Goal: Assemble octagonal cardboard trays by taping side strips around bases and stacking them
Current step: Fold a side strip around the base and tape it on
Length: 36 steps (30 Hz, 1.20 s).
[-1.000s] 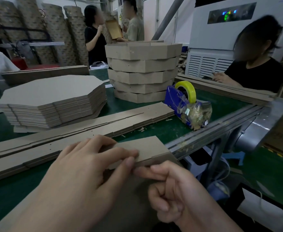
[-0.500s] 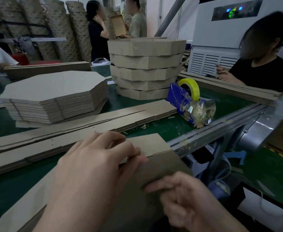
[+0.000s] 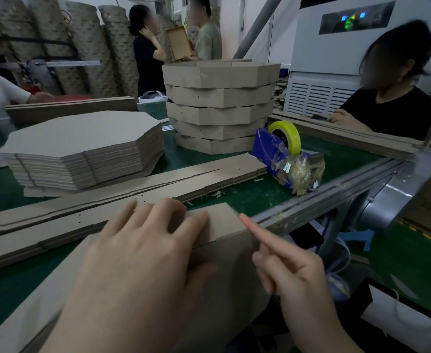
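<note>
My left hand (image 3: 143,253) lies spread on the octagonal cardboard base (image 3: 222,220) at the table's near edge, fingers on its top and thumb on the side strip (image 3: 232,266) folded down its front. My right hand (image 3: 285,273) points its straight index finger at the base's right corner, fingertip touching the edge, other fingers curled and holding nothing I can see. Flat side strips (image 3: 138,189) lie just beyond. A pile of flat octagonal bases (image 3: 81,138) sits at the left, a stack of finished trays (image 3: 219,108) behind. A blue tape dispenser (image 3: 288,159) stands at the right.
The table's metal frame rail (image 3: 336,197) runs along the right edge. A seated person in black (image 3: 390,110) works beyond more strips (image 3: 349,138). Two people stand at the back (image 3: 173,47). Another strip pile (image 3: 69,108) lies at the far left.
My right hand let go of its pinch at the strip's edge and stretched out its index finger toward the corner. My left hand shifted slightly over the base's top.
</note>
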Tool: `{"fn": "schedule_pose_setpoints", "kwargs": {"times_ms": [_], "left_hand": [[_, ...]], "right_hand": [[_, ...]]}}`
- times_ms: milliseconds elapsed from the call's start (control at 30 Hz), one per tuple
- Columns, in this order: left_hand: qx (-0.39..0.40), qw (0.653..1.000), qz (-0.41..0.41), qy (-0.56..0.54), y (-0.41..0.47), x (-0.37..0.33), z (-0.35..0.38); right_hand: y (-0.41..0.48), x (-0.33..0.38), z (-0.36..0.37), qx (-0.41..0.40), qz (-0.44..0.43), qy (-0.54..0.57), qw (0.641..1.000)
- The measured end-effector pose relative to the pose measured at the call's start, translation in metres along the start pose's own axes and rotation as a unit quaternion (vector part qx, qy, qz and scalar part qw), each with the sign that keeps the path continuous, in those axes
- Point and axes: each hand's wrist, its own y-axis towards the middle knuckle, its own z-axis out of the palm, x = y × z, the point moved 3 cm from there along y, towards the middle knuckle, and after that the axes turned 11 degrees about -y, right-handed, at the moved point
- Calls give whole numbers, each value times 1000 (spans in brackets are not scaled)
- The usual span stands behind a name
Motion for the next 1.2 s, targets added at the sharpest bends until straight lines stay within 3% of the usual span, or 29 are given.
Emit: {"fn": "schedule_pose_setpoints", "kwargs": {"times_ms": [67, 200, 367, 600, 1000, 1200], "left_hand": [[10, 1000, 0, -29, 5, -10, -2], [-11, 998, 24, -57, 3, -20, -12], [-95, 984, 23, -146, -10, -5, -24], [-63, 971, -21, -228, -26, 17, -11], [50, 984, -4, -171, -6, 19, -15], [48, 996, 13, -72, 3, 8, -9]], "right_hand": [[-3, 7, 1, 15, -33, -7, 999], [7, 4, -28, -102, -68, -82, 989], [32, -14, -51, -31, -20, -170, 985], [41, -15, -39, -54, -80, -201, 975], [43, -1, 0, -62, -175, -232, 955], [49, 6, 4, 14, -142, -217, 966]]}}
